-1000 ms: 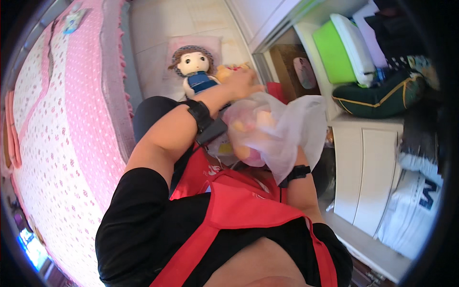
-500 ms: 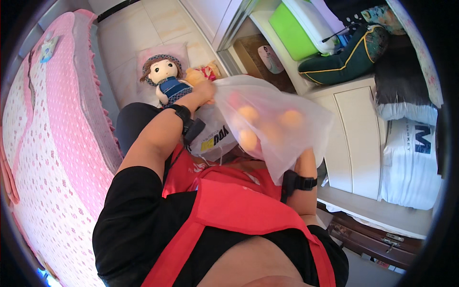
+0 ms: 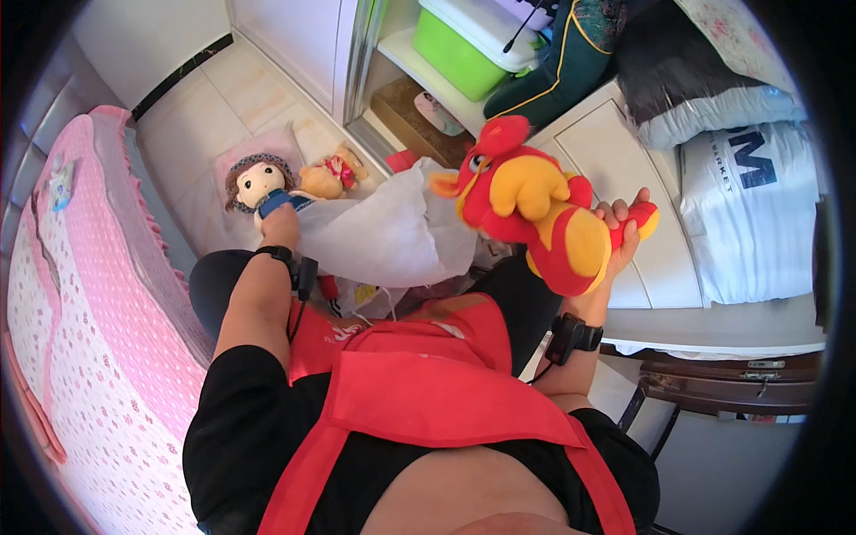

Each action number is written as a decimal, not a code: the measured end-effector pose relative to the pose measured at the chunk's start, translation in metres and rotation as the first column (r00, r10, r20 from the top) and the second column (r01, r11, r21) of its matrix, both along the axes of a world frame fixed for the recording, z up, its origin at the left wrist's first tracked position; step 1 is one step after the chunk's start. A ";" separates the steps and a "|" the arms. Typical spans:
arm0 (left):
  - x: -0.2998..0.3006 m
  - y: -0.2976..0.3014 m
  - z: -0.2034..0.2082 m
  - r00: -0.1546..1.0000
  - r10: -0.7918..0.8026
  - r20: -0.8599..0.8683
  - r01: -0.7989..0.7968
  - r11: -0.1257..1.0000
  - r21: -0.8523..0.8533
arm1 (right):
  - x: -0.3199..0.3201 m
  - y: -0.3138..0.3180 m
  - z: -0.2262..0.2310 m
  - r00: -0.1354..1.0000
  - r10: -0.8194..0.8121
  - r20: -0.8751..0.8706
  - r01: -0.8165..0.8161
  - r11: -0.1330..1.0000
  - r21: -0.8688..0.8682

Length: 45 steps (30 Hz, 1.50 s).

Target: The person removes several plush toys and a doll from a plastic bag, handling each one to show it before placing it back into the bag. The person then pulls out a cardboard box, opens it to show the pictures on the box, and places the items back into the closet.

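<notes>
Right hand (image 3: 621, 239) has its fingers wrapped round the lower end of a red-and-yellow plush animal (image 3: 544, 209), the head sticking out up and left of them. Left hand's (image 3: 281, 228) fingers clutch a whitish translucent bag (image 3: 392, 234).

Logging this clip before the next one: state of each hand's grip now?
Left hand: closed, holding the bag.
Right hand: closed, holding the toy.
</notes>
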State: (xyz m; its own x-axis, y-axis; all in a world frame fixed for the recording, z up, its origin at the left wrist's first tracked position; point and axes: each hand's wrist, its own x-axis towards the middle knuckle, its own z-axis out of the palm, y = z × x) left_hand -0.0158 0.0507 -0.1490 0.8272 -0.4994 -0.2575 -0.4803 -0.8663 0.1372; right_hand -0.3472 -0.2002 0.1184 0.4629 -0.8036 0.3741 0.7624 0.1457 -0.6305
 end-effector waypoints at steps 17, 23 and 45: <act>-0.123 -0.057 0.180 0.321 -0.772 -0.549 -0.799 0.091 -0.595 | 0.100 0.052 -0.105 0.823 0.453 -0.342 -0.439 0.890 0.123; -0.107 -0.041 0.183 0.462 -0.728 -0.506 -0.667 0.091 -0.740 | 0.098 0.045 -0.079 0.853 0.295 -0.431 -0.349 0.936 -0.050; -0.128 -0.055 0.196 0.528 -0.693 -0.491 -0.625 0.074 -0.777 | 0.077 0.104 -0.027 0.865 -0.231 -0.446 -0.214 0.633 -0.744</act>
State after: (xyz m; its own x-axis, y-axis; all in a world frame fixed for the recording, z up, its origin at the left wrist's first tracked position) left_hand -0.1438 -0.0044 0.0470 0.6013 -0.7947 0.0831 0.3670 0.3671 0.8547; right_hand -0.2700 -0.0962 0.0917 0.7421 -0.3395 0.5779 0.3418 -0.5499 -0.7621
